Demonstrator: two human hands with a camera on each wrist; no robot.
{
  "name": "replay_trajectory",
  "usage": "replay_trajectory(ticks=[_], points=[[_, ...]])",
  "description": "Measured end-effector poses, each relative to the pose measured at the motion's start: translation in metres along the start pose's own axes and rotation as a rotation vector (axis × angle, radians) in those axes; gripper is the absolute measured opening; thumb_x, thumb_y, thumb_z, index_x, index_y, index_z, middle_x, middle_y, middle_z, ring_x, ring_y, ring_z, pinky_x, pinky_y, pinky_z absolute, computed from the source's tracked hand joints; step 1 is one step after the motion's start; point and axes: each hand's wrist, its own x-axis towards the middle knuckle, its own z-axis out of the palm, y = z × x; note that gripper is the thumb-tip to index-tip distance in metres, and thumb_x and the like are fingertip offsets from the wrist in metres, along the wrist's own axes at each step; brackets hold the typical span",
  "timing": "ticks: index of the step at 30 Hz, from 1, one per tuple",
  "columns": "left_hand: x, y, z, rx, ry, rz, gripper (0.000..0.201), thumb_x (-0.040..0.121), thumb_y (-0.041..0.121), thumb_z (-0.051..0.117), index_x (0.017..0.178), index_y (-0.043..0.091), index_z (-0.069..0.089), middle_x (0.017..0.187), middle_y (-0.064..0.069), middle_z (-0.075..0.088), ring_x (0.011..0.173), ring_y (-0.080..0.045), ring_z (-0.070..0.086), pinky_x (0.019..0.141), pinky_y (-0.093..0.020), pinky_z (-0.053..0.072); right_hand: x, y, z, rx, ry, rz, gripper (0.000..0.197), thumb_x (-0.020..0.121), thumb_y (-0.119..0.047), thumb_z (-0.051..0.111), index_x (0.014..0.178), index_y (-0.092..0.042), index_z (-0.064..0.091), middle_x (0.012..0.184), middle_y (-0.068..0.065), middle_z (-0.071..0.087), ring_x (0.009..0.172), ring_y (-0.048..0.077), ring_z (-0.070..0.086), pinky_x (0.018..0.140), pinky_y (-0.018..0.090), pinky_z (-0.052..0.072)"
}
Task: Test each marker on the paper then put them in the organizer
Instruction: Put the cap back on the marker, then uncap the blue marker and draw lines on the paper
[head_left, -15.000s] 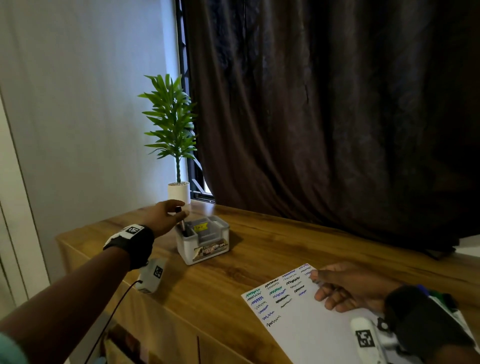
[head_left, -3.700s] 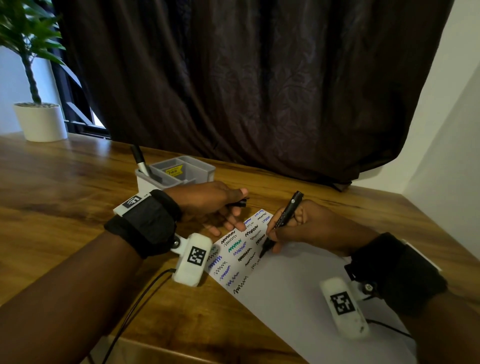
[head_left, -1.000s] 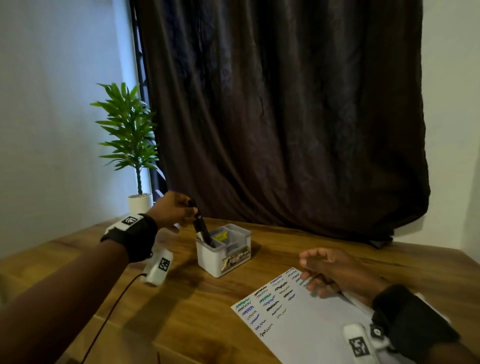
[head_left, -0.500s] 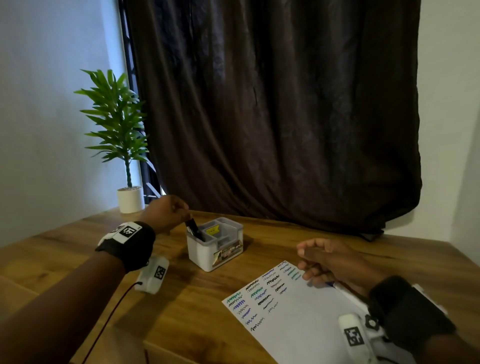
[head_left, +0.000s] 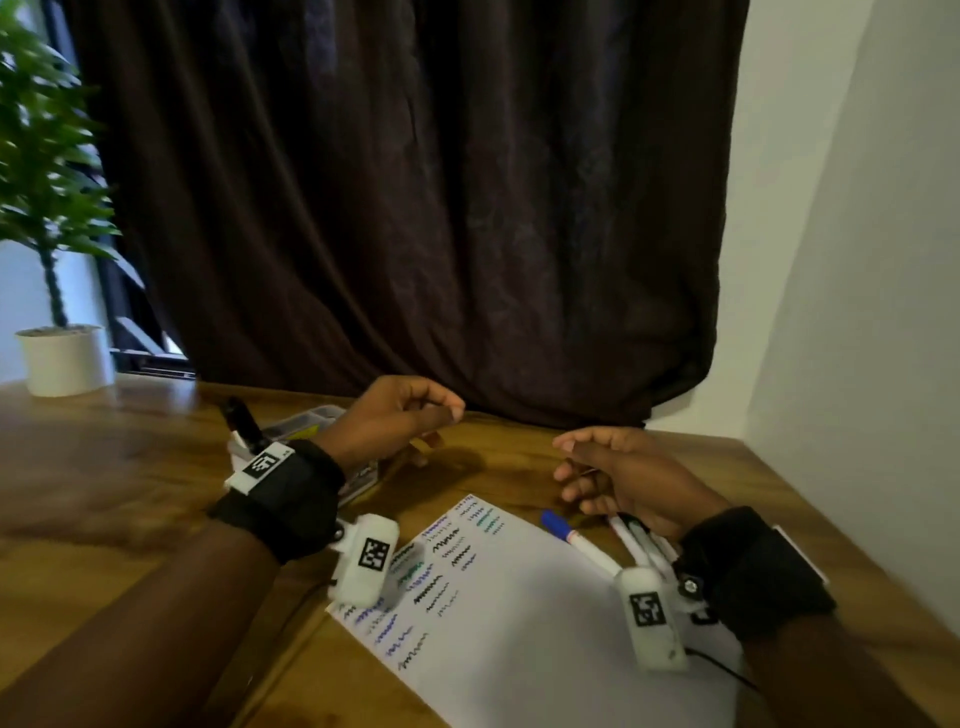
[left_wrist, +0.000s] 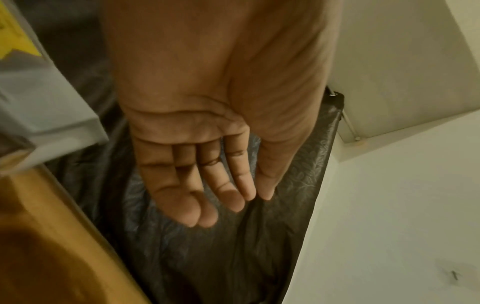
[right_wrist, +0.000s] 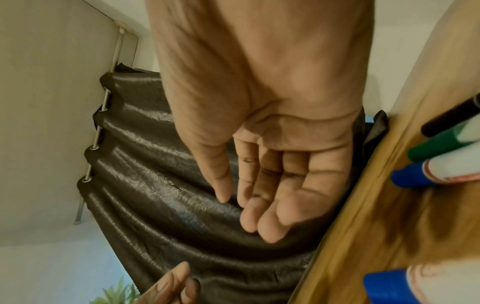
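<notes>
My left hand (head_left: 439, 418) hovers over the desk just right of the white organizer (head_left: 311, 418), fingers loosely curled and holding nothing; the left wrist view shows its bare palm (left_wrist: 233, 195). A black marker (head_left: 240, 422) stands in the organizer. My right hand (head_left: 569, 462) hangs relaxed and empty above the paper's far corner. The white paper (head_left: 519, 639) carries rows of coloured squiggles. A blue-capped marker (head_left: 563, 535) lies on it, with more markers (head_left: 634, 543) under my right wrist. In the right wrist view black (right_wrist: 451, 119), green (right_wrist: 436, 148) and blue (right_wrist: 413, 175) caps show beside the hand (right_wrist: 246, 205).
A potted green plant (head_left: 57, 358) stands at the far left of the wooden desk (head_left: 119, 483). A dark curtain (head_left: 415, 208) hangs behind the desk and a white wall (head_left: 857, 312) closes the right side. My left wrist hides much of the organizer.
My left hand let go of the black marker, now standing in the organizer, and drew back right toward the middle. The view swung down and right. My right hand stays empty over the paper.
</notes>
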Motion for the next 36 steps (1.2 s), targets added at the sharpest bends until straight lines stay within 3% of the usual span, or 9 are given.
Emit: replay_trajectory(ticks=[5, 11, 14, 20, 24, 27, 31, 34, 36], points=[[0.011, -0.027, 0.004, -0.145, -0.083, -0.069, 0.017, 0.091, 0.018, 0.069, 0.107, 0.012, 0.071, 0.101, -0.01, 0.075, 0.078, -0.022, 0.071, 0.059, -0.033, 0.057, 0.0, 0.002, -0.014, -0.284, 0.061, 0.037, 0.022, 0.098, -0.022, 0.066, 0.104, -0.001, 0.07, 0.081, 0.01, 0.075, 0.06, 0.014, 0.063, 0.056, 0.026, 0.05], [0.008, -0.039, -0.012, -0.177, -0.15, -0.112, 0.022, 0.091, 0.023, 0.069, 0.111, 0.014, 0.07, 0.106, -0.008, 0.075, 0.079, -0.022, 0.071, 0.059, -0.031, 0.058, 0.001, 0.003, -0.014, -0.757, -0.067, 0.184, 0.025, 0.081, -0.027, 0.085, 0.1, -0.014, 0.075, 0.06, -0.005, 0.071, 0.053, 0.004, 0.063, 0.054, 0.018, 0.052], [0.005, -0.041, -0.015, -0.168, -0.186, -0.11, 0.021, 0.092, 0.023, 0.068, 0.112, 0.015, 0.07, 0.107, -0.009, 0.074, 0.081, -0.022, 0.071, 0.06, -0.032, 0.058, 0.004, 0.005, -0.01, -0.821, -0.107, 0.251, 0.03, 0.078, -0.029, 0.088, 0.101, -0.017, 0.072, 0.061, -0.002, 0.07, 0.054, 0.008, 0.063, 0.059, 0.024, 0.053], [-0.001, -0.042, -0.005, -0.149, -0.254, -0.11, 0.021, 0.094, 0.022, 0.065, 0.113, 0.012, 0.068, 0.101, -0.006, 0.074, 0.079, -0.021, 0.069, 0.062, -0.031, 0.058, 0.008, 0.005, -0.01, -0.891, -0.166, 0.359, 0.033, 0.076, -0.023, 0.089, 0.103, -0.017, 0.07, 0.064, 0.004, 0.069, 0.055, 0.014, 0.062, 0.055, 0.023, 0.052], [-0.003, -0.041, 0.0, -0.15, -0.289, -0.13, 0.026, 0.095, 0.025, 0.064, 0.116, 0.01, 0.066, 0.102, -0.006, 0.073, 0.077, -0.019, 0.068, 0.06, -0.029, 0.058, 0.009, 0.007, -0.01, -0.914, -0.208, 0.396, 0.038, 0.076, -0.017, 0.089, 0.106, -0.019, 0.067, 0.077, 0.01, 0.075, 0.063, 0.018, 0.066, 0.06, 0.028, 0.056], [-0.004, -0.039, 0.0, -0.149, -0.271, -0.134, 0.027, 0.096, 0.029, 0.061, 0.115, 0.011, 0.067, 0.102, -0.005, 0.074, 0.073, -0.016, 0.067, 0.058, -0.027, 0.056, 0.007, 0.007, -0.009, -0.951, -0.249, 0.359, 0.039, 0.076, -0.014, 0.088, 0.108, -0.021, 0.067, 0.096, 0.014, 0.078, 0.072, 0.02, 0.069, 0.067, 0.031, 0.06], [-0.006, -0.038, 0.002, -0.167, -0.28, -0.142, 0.028, 0.097, 0.032, 0.058, 0.113, 0.01, 0.067, 0.103, -0.004, 0.074, 0.07, -0.016, 0.066, 0.056, -0.027, 0.055, -0.003, -0.003, -0.004, -0.943, -0.277, 0.172, 0.025, 0.081, -0.011, 0.083, 0.098, -0.027, 0.076, 0.088, 0.0, 0.079, 0.076, 0.012, 0.072, 0.084, 0.037, 0.063], [-0.009, -0.034, 0.006, -0.177, -0.336, -0.141, 0.033, 0.099, 0.034, 0.055, 0.109, 0.005, 0.068, 0.101, -0.009, 0.073, 0.067, -0.017, 0.065, 0.054, -0.026, 0.054, -0.012, -0.017, 0.003, -0.828, -0.303, 0.052, 0.024, 0.091, -0.001, 0.07, 0.108, -0.017, 0.077, 0.082, 0.001, 0.082, 0.071, 0.006, 0.076, 0.074, 0.024, 0.063], [-0.011, -0.031, 0.008, -0.199, -0.376, -0.136, 0.036, 0.099, 0.033, 0.054, 0.114, 0.001, 0.064, 0.102, -0.015, 0.071, 0.066, -0.017, 0.065, 0.052, -0.025, 0.054, -0.013, -0.024, 0.008, -0.787, -0.273, -0.039, 0.024, 0.094, -0.001, 0.065, 0.108, -0.019, 0.075, 0.069, -0.007, 0.078, 0.063, 0.003, 0.073, 0.066, 0.017, 0.059]])
